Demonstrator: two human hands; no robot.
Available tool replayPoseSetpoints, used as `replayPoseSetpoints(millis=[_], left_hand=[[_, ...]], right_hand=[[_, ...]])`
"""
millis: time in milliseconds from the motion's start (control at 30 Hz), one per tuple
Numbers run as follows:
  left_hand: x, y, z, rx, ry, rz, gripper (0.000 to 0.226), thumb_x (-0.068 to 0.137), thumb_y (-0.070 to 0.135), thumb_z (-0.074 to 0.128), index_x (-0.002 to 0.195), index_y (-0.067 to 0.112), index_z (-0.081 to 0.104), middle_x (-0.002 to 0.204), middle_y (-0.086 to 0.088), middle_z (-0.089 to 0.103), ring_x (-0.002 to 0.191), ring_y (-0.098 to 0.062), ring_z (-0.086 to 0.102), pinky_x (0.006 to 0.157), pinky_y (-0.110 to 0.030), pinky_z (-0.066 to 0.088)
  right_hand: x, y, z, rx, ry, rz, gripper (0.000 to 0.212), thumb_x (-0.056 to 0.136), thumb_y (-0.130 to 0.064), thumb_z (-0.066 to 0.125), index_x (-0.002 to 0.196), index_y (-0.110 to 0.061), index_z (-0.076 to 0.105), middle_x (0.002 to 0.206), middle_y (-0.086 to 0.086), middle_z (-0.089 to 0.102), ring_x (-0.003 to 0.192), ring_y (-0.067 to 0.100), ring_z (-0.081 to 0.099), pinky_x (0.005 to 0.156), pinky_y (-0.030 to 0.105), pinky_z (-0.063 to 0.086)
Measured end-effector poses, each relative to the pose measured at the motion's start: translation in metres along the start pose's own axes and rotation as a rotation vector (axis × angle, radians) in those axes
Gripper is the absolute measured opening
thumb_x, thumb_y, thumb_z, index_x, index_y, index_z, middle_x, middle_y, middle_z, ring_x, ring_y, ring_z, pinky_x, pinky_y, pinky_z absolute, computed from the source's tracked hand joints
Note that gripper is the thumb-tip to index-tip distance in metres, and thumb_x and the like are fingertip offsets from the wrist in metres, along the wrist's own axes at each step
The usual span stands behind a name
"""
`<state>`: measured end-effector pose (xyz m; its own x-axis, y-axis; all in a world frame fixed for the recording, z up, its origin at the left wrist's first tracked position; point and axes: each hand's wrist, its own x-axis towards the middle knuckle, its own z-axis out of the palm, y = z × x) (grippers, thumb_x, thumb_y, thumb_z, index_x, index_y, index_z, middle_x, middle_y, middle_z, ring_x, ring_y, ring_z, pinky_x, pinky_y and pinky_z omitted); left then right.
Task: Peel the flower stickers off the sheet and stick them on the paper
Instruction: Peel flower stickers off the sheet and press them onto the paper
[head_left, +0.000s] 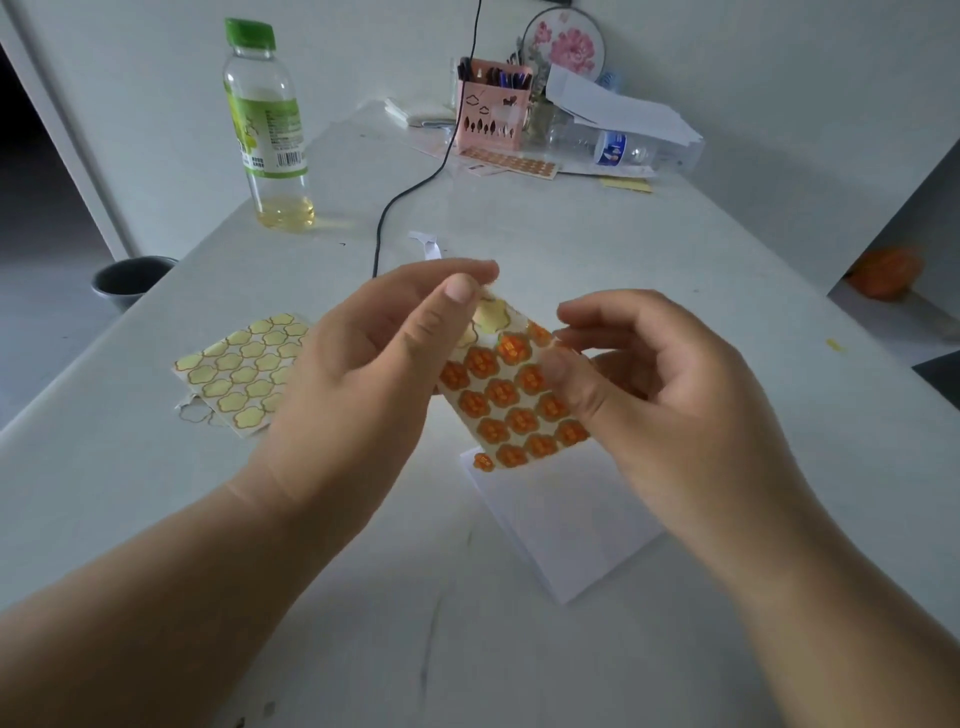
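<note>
I hold a sheet of orange flower stickers (511, 402) in the air above the table. My left hand (363, 374) pinches the sheet's top corner between thumb and forefinger, where a few empty pale flower outlines show. My right hand (660, 379) grips the sheet's right edge, thumb pressed on the stickers. Under the sheet lies a white paper (566, 525) with one orange flower sticker (483, 461) at its top left corner. Whether a sticker is lifted at my left fingertips I cannot tell.
A used sheet of empty yellow flower outlines (244, 371) lies left of my hands. A green-capped bottle (267, 124) stands at the back left, a black cable (410, 192) runs down the table, and a pink pen holder (493, 106), another sticker sheet (511, 163) and papers sit at the back.
</note>
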<state>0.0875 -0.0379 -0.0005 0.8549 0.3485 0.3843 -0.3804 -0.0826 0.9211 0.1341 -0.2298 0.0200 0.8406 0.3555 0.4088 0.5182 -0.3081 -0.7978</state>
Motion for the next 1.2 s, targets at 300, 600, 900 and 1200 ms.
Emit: replayPoseSetpoints(millis=[300, 600, 900, 1200], left_hand=[[0.0, -0.006, 0.004, -0.082, -0.134, 0.061, 0.035, 0.093, 0.046, 0.079, 0.127, 0.041, 0.073, 0.095, 0.006, 0.085, 0.094, -0.013, 0.082, 0.078, -0.024, 0.063], [0.001, -0.015, 0.001, 0.084, -0.192, 0.231, 0.054, 0.1, 0.044, 0.073, 0.151, 0.043, 0.055, 0.1, 0.009, 0.082, 0.097, -0.011, 0.08, 0.086, -0.024, 0.062], [-0.001, -0.014, 0.002, 0.253, -0.074, 0.22, 0.013, 0.091, 0.046, 0.077, 0.097, 0.035, 0.08, 0.091, 0.01, 0.085, 0.085, -0.016, 0.083, 0.078, -0.044, 0.067], [-0.004, -0.005, 0.003, 0.453, -0.022, 0.41, 0.023, 0.09, 0.03, 0.084, 0.102, 0.049, 0.075, 0.091, 0.052, 0.068, 0.089, 0.021, 0.07, 0.076, 0.002, 0.047]], right_hand=[[-0.002, 0.0, 0.002, -0.285, 0.12, -0.259, 0.045, 0.092, -0.043, 0.072, 0.133, -0.025, 0.062, 0.116, -0.014, 0.057, 0.107, 0.007, 0.062, 0.084, 0.009, 0.049], [0.001, 0.0, 0.003, -0.333, 0.118, -0.286, 0.025, 0.098, -0.036, 0.064, 0.118, -0.025, 0.074, 0.109, -0.006, 0.065, 0.107, -0.002, 0.059, 0.09, 0.004, 0.039], [-0.002, -0.007, 0.005, -0.347, 0.163, -0.284, 0.024, 0.096, -0.038, 0.061, 0.115, -0.031, 0.075, 0.114, -0.008, 0.061, 0.111, 0.017, 0.062, 0.099, 0.042, 0.049], [-0.005, -0.012, 0.004, -0.424, 0.182, -0.33, 0.024, 0.094, -0.038, 0.063, 0.112, -0.031, 0.077, 0.106, -0.008, 0.065, 0.103, 0.019, 0.065, 0.09, 0.054, 0.051]])
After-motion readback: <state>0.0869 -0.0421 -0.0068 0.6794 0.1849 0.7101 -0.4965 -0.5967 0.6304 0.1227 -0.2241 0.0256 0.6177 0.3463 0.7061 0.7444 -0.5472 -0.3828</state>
